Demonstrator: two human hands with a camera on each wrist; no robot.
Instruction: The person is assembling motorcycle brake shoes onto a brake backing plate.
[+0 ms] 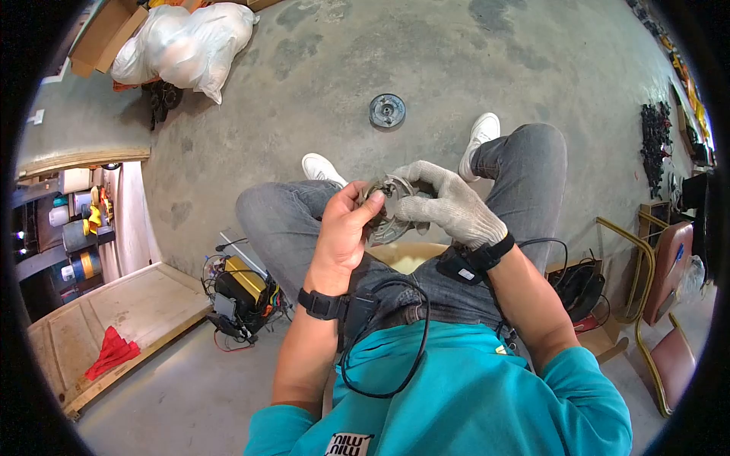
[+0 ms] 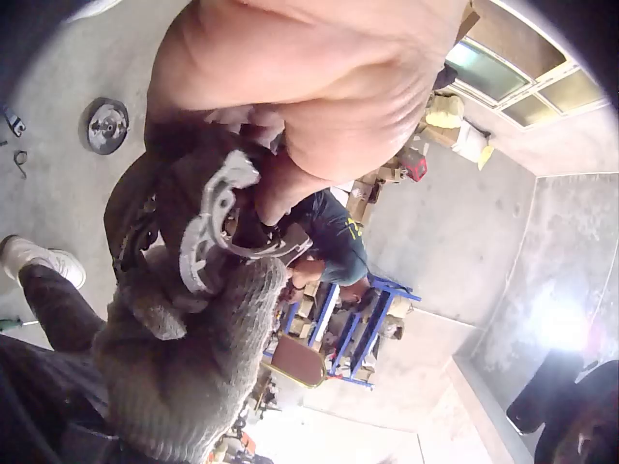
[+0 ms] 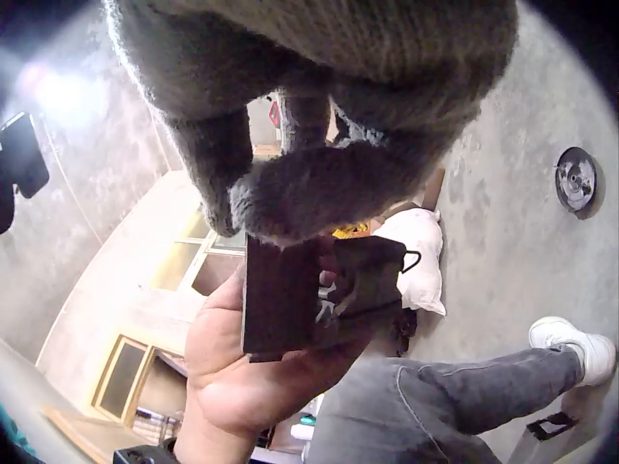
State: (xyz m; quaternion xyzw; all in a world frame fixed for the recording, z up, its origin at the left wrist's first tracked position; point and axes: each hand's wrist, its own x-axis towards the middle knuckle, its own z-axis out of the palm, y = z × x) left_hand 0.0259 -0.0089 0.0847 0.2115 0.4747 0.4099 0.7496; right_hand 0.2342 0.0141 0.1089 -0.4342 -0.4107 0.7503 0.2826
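Between my hands, in front of my lap, is a pair of curved metal brake shoes [image 1: 388, 229]. My bare left hand [image 1: 342, 232] grips them from the left, thumb on top. From the right, my gloved right hand [image 1: 450, 207] pinches them between thumb and fingers. The left wrist view shows the ribbed pale side of one shoe [image 2: 198, 242] between bare and gloved fingers. Seen from the right wrist, the dark lining [image 3: 280, 295] faces the camera, and a bent wire spring end [image 3: 413, 259] sticks out. My palms and fingers hide part of the shoes.
A round metal brake plate [image 1: 388, 112] lies on the concrete floor beyond my feet. White plastic bags [image 1: 190, 49] sit at upper left. Wired electronic gear [image 1: 239, 292] is beside my left leg; chairs [image 1: 669, 270] stand at right. Another person [image 2: 334, 242] is in the background.
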